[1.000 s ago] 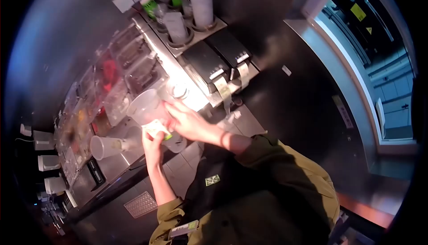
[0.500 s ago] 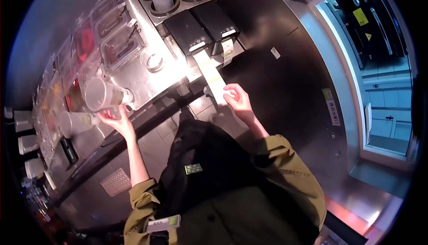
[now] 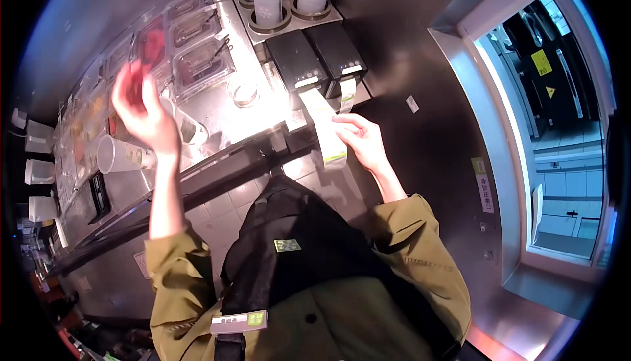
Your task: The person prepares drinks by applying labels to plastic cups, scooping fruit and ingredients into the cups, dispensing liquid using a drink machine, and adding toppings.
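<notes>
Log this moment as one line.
left hand: raised, empty, near cups | right hand: at label strip, grip unclear | label strip: hanging from printer

Single head view, close above the apron [image 3: 289, 213], forward and down toward the counter [image 3: 236, 124].

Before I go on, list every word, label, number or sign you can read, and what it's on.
"食品出餐口", probably, on the upright wall label.
Yellow triangle sign on the black appliance: symbol too small to read.
Too small or blurred: yellow sticker, long printed strip by the right hand, shorter strip, name badge, small white label.
Apron patch: a pattern, no readable words.
</notes>
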A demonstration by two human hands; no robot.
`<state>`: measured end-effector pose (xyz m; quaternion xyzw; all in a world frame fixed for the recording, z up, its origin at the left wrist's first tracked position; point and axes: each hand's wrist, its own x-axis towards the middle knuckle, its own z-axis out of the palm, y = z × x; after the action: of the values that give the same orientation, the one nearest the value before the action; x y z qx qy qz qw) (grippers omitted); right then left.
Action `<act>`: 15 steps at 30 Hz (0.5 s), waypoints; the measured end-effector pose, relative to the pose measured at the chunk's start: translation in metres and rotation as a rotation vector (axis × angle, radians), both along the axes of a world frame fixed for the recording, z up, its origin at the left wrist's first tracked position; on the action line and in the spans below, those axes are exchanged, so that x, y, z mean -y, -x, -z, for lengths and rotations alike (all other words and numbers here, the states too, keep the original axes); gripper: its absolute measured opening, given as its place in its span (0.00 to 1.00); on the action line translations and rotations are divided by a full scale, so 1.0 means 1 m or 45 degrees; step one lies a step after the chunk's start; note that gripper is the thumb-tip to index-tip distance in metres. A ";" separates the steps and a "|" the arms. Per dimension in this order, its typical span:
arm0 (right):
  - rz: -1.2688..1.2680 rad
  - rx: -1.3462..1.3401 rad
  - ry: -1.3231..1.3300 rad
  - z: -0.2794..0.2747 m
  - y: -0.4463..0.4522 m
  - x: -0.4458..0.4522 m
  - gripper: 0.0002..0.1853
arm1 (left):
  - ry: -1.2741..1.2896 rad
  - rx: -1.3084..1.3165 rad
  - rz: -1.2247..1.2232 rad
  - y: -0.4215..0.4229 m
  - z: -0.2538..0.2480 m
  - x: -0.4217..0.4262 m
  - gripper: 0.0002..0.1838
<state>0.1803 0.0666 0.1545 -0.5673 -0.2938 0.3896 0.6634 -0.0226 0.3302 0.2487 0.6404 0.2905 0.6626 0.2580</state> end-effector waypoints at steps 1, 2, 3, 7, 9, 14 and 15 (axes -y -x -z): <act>-0.009 0.154 0.063 -0.004 -0.003 -0.002 0.12 | -0.035 -0.046 0.028 -0.016 -0.011 -0.023 0.23; -0.017 0.309 0.126 -0.008 -0.004 -0.003 0.11 | -0.065 -0.109 0.047 -0.032 -0.020 -0.047 0.24; -0.019 0.468 0.168 -0.011 -0.007 -0.006 0.11 | -0.087 -0.177 0.065 -0.051 -0.030 -0.071 0.24; -0.119 0.984 0.167 -0.033 -0.024 -0.006 0.09 | -0.133 -0.583 0.095 -0.135 -0.042 -0.162 0.27; -0.223 1.176 0.165 -0.046 -0.036 -0.007 0.08 | -0.124 -0.835 0.089 -0.176 -0.032 -0.197 0.29; -0.346 1.530 0.176 -0.097 -0.064 -0.032 0.06 | -0.069 -1.429 0.076 -0.266 0.024 -0.271 0.34; -0.297 1.577 0.165 -0.110 -0.071 -0.040 0.06 | -0.040 -1.528 0.063 -0.282 0.039 -0.282 0.34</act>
<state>0.2518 0.1062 0.2648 -0.6908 -0.6590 0.0758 0.2877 0.2593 0.6119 0.2096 0.9129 0.3605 0.1832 0.0546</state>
